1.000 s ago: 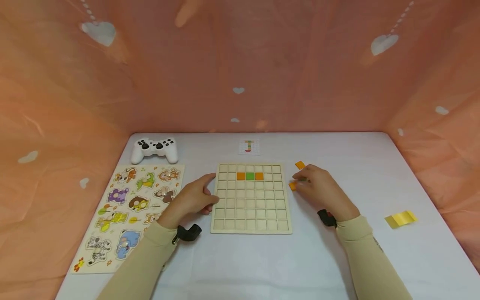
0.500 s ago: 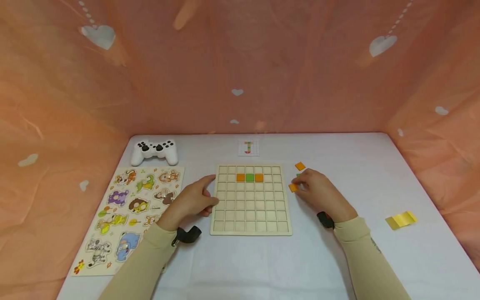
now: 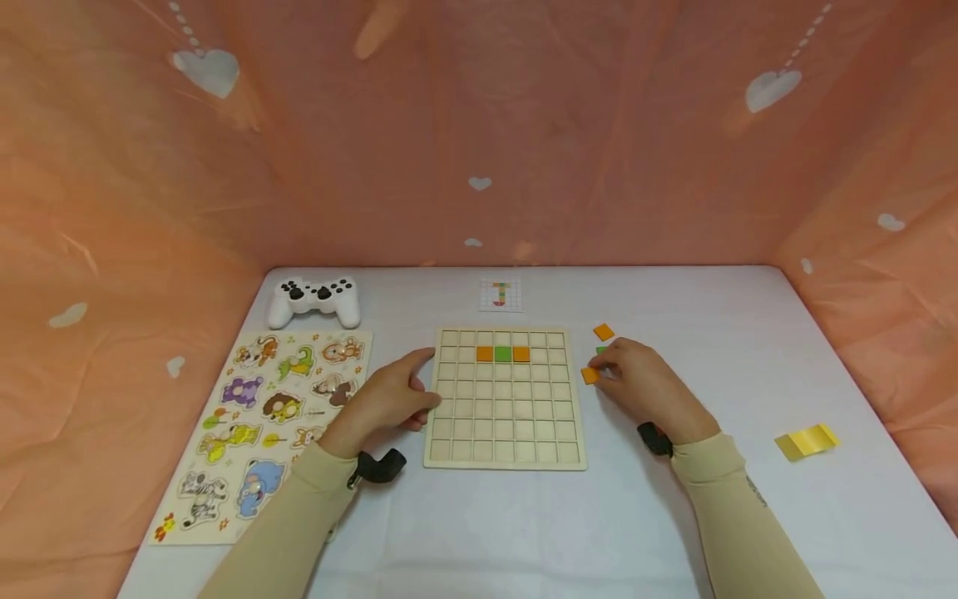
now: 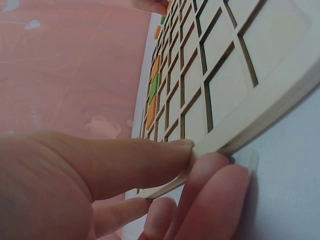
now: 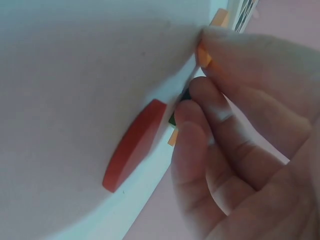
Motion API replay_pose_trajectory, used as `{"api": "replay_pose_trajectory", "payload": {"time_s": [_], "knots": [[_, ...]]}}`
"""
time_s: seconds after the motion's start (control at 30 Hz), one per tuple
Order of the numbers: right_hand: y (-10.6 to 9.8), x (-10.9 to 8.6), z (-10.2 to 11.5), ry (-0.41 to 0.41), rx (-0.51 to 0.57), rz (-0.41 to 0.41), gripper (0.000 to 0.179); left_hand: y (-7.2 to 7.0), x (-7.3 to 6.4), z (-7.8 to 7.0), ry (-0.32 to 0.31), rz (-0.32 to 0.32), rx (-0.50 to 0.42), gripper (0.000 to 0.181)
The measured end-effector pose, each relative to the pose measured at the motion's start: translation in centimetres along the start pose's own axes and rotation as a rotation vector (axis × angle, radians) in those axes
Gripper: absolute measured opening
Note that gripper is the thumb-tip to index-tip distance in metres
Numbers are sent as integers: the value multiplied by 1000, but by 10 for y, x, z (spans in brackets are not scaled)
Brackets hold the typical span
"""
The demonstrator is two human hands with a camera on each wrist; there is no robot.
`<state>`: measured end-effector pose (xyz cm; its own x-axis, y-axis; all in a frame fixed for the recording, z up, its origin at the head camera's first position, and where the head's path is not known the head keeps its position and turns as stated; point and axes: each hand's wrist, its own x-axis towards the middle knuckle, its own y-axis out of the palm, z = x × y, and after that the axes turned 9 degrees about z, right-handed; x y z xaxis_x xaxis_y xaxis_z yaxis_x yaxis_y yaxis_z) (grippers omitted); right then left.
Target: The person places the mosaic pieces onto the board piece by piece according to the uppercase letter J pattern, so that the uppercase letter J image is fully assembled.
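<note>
A wooden grid board (image 3: pixel 505 408) lies on the table, with two orange tiles (image 3: pixel 485 354) and a green tile (image 3: pixel 503 354) between them in one row. At the board's left edge my left hand (image 3: pixel 389 395) grips the rim, thumb on it and other fingertips against its side. To the right of the board, my right hand (image 3: pixel 644 383) pinches an orange tile (image 3: pixel 590 376) by thumb and fingertip. Just beyond those fingers lie a green tile (image 3: pixel 602 350), partly covered, and another orange tile (image 3: pixel 604 332). A red curved piece (image 5: pixel 135 145) shows beside the right hand in its wrist view.
A small card (image 3: pixel 501 294) with a coloured J pattern lies behind the board. To the left are an animal puzzle board (image 3: pixel 254 482) and a white game controller (image 3: pixel 314 301). A folded yellow strip (image 3: pixel 808 442) lies far right. Orange cloth walls surround the table.
My right fingertips have drawn together on the near orange tile, and the green tile beyond shows more. The left hand keeps its place on the board's edge.
</note>
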<state>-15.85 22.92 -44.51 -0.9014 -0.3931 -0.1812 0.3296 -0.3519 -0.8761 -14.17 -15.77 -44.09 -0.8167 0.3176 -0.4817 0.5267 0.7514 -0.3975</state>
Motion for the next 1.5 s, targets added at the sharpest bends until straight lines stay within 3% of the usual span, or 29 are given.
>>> {"api": "replay_pose_trajectory", "payload": {"time_s": [0.6,0.93,1.17,1.5], "knots": [[-3,4,7,-42,26,-54,20,-3,0,0,-3,-8,4,84],[0,32,48,-61,90,-16,25,-3,3,-2,1,-3,5,83],[10,54,75,-138,69,22,23,-4,3,-4,2,1,23,83],[27,61,92,-169,-10,25,19,0,1,-1,-10,-4,7,83]]}}
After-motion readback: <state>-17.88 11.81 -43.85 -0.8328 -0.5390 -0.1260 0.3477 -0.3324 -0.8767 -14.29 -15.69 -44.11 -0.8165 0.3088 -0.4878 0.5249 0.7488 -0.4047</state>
